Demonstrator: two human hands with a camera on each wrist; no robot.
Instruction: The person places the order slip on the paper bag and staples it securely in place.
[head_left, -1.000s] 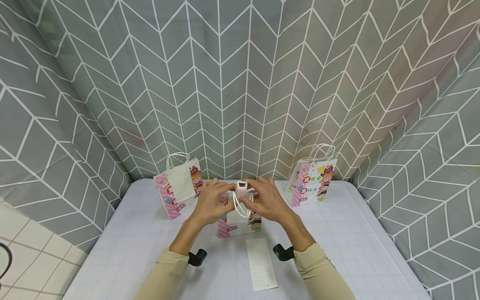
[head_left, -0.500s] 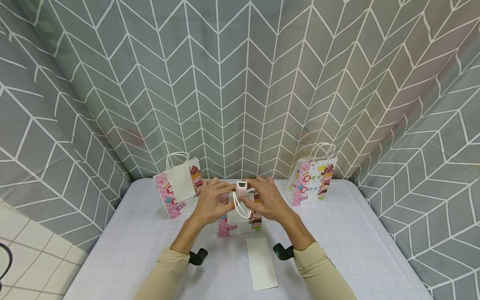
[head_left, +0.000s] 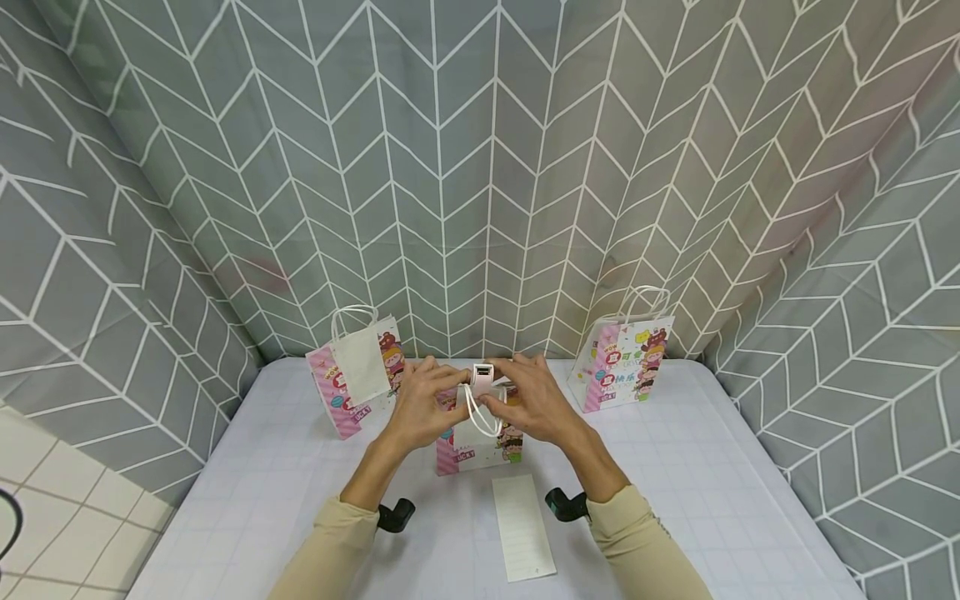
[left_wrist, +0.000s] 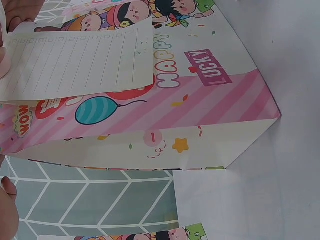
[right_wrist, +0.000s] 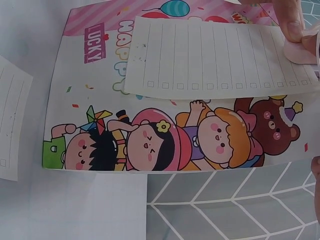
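In the head view my left hand and right hand meet over the top edge of the middle paper bag. Between their fingertips both hold a small pink-and-white stapler, its slotted end facing up. White cord handles hang down in front of it. A lined note lies against the bag's front with its top end at the stapler, as the left wrist view shows. In the right wrist view the stapler's rounded pink end sits over the note's edge, with fingertips touching it. The far fingers are mostly hidden.
A second bag, bearing a note on its front, stands at the back left. Another bag stands at the back right. One loose lined note lies on the white table between my forearms. A patterned curtain encloses the table.
Almost nothing moves. Both hands keep their place on the stapler at the bag's top edge, and the view shifts only very slightly.
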